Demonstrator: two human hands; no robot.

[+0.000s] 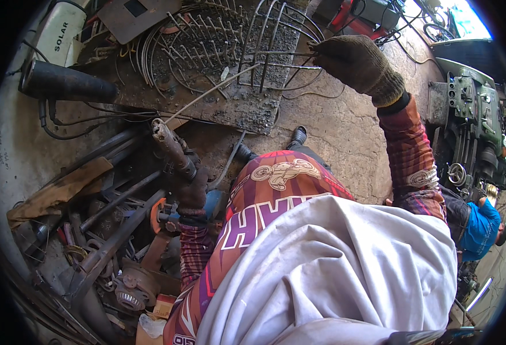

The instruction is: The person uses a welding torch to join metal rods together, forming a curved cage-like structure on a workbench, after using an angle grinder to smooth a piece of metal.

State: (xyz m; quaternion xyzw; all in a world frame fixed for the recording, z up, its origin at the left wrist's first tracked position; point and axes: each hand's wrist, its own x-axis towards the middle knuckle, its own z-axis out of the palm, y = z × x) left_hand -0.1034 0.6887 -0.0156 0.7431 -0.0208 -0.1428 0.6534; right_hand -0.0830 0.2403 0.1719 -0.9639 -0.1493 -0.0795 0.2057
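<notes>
Risking a slip of the thin bent steel-wire frame [270, 54] off the far edge of the scorched dark metal work plate [230, 103], if the gloved right hand [356, 60] loosens; risking a stray arc if the long electrode wavers. Reaching far forward with the right arm raised, fingers clenching a wire of the frame. Keeping the gloved left hand [191, 192] low, elbow bent, gripping the rusty welding electrode holder [172, 146], rod slanting toward the frame's near edge.

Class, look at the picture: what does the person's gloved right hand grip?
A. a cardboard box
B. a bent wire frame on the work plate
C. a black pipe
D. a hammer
B: the right hand, in a knit glove, closes on a rod of the wire frame that stands on the metal plate.
</notes>
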